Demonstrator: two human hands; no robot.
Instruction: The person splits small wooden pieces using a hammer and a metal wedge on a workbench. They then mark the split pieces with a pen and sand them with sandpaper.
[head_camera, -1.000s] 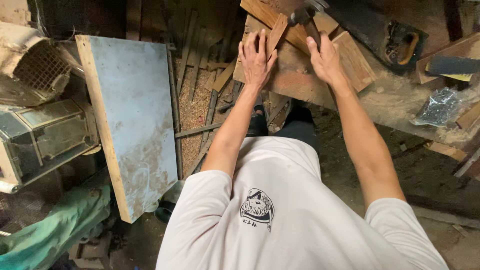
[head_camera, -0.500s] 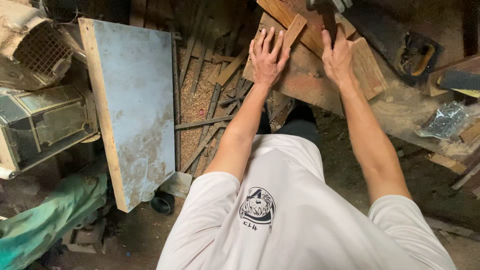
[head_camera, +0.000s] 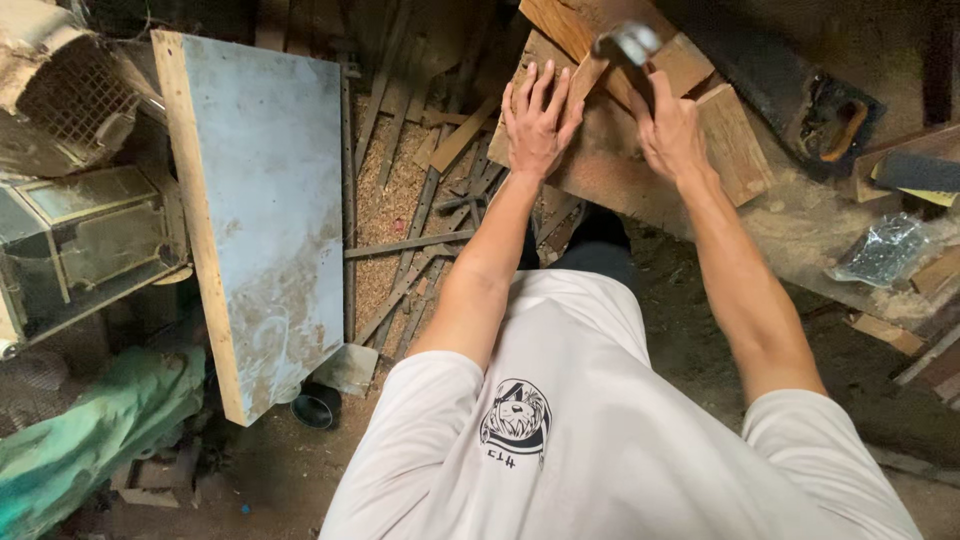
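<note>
While the left hand (head_camera: 537, 122) is laid flat with its fingers spread, a narrow wooden strip (head_camera: 583, 80) is pinned under the fingertips against the larger wooden board (head_camera: 610, 175) beneath; nothing is gripped by that hand, it is only pressed down, palm open. Just beside it, the right hand (head_camera: 668, 132) is clenched around the dark handle of a hammer (head_camera: 628, 47), whose metal head is seen blurred just above the strip, a little beyond the fingertips of both hands. Whether the head is touching the wood cannot be told through the blur. Past the right hand's knuckles, a thick wooden block (head_camera: 735, 140) is lying on the board, close to the wrist. Further out on that same side, a hand saw (head_camera: 800, 95) with a dark blade and an orange-lined grip is resting well apart from the hand, and a crumpled clear plastic bag (head_camera: 885, 250) is lying beyond it on the dusty surface. Out past the left forearm, scrap slats and sawdust (head_camera: 410, 200) are scattered on the ground, and a grey panel (head_camera: 270, 200) edged with pale wood is leaning well apart from the hand. A white shirt (head_camera: 600, 430) is worn.
</note>
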